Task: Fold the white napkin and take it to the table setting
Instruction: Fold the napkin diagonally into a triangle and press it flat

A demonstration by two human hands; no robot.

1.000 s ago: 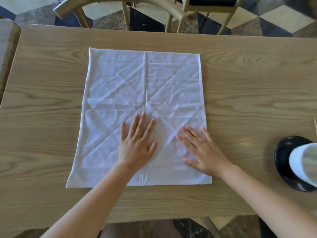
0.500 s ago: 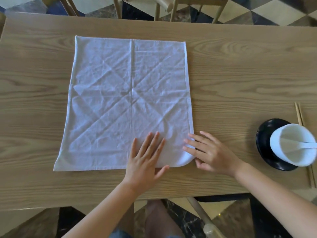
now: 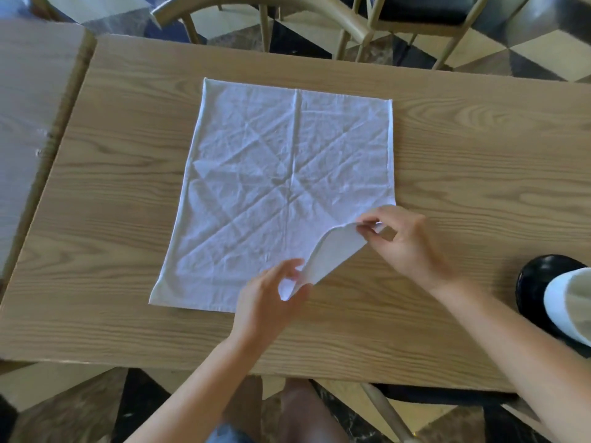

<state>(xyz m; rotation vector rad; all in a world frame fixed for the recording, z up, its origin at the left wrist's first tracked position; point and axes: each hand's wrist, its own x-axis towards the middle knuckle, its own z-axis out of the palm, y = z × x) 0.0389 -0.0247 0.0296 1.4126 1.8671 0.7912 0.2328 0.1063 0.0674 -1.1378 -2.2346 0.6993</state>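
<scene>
The white napkin [image 3: 275,187] lies spread flat on the wooden table [image 3: 463,161], creased with diagonal and centre fold lines. Its near right corner is lifted and curled over toward the middle. My right hand [image 3: 403,241] pinches that raised corner between thumb and fingers. My left hand [image 3: 271,295] holds the near edge of the napkin where the lifted flap begins, fingers curled around the cloth. The rest of the napkin stays flat.
A black saucer [image 3: 537,282] with a white bowl [image 3: 569,302] sits at the table's right edge. Wooden chairs [image 3: 319,17] stand beyond the far edge. A second table [image 3: 28,107] adjoins on the left. The near table edge runs just below my wrists.
Both hands were pressing flat on the napkin's near part. They slid to its near right corner, took hold, and the corner is now lifted and curling inward.
</scene>
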